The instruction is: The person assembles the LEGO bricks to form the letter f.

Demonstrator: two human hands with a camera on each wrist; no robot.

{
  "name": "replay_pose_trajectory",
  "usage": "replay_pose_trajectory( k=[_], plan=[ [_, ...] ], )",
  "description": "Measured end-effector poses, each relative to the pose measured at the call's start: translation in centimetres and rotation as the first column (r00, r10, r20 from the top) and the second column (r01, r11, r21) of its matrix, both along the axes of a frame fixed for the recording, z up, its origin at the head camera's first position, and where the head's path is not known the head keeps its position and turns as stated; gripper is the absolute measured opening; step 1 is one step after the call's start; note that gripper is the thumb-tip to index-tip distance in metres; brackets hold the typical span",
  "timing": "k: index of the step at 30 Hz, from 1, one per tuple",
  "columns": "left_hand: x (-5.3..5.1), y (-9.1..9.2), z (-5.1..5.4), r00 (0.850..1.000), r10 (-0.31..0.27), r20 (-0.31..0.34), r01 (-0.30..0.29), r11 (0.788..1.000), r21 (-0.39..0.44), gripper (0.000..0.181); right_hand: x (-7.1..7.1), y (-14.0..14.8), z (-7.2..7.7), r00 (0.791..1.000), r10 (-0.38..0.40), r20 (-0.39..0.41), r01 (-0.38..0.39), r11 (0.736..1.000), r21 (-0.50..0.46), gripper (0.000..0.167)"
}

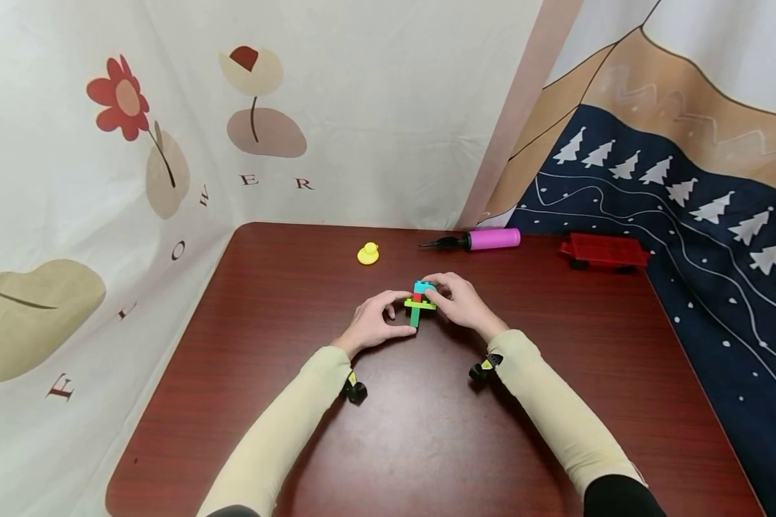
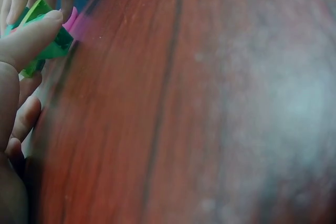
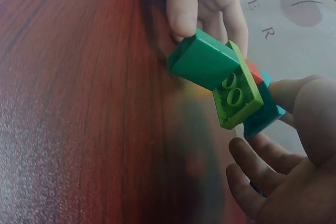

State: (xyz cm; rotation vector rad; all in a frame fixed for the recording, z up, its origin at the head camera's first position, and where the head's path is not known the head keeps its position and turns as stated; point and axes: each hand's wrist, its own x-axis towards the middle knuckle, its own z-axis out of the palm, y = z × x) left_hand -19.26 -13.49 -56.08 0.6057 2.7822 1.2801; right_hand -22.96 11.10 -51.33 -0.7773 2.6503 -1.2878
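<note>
A small building-brick figure stands between both hands over the table's middle. From bottom to top it has a green block (image 1: 415, 318), a lime plate (image 3: 239, 98), a red brick (image 3: 254, 72) and a blue brick (image 1: 425, 287). With thumb and fingers my left hand (image 1: 371, 323) holds the figure's left side, its thumb on the lower end of the green block. My right hand (image 1: 460, 305) pinches the blue brick at the top. The left wrist view shows the left thumb (image 2: 37, 38) against the green part; much of the figure is covered there.
Toward the back of the brown table (image 1: 284, 287) sit a yellow rubber duck (image 1: 368, 253) and a purple hand pump (image 1: 493, 239) with a black nozzle. A red toy wagon (image 1: 606, 251) stands at the back right corner. Printed cloths hang behind the table.
</note>
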Motion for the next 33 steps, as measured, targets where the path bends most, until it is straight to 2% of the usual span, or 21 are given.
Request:
replay_pose_trajectory(
  k=[9,18,23,33],
  plan=[
    [-0.1,0.0,-0.2,1.0,-0.001,-0.013,0.0,0.999,-0.032,0.064,-0.6,0.1,-0.8,1.0,-0.016,-0.004,0.016,0.997,0.074,0.033],
    [0.0,0.1,-0.2,1.0,0.025,-0.02,-0.026,0.997,-0.067,0.066,-0.7,0.1,-1.2,0.998,-0.029,0.05,0.025,0.996,0.082,0.036],
    [0.3,0.3,-0.2,1.0,0.025,-0.003,-0.025,0.998,-0.05,0.068,-0.6,0.2,-1.5,0.995,-0.034,0.091,0.024,0.994,0.108,0.038],
    [-0.1,0.2,0.0,1.0,0.003,-0.005,-0.003,1.0,-0.015,0.068,-0.8,0.3,-1.4,0.997,-0.033,0.072,0.026,0.994,0.103,0.038]
  ],
)
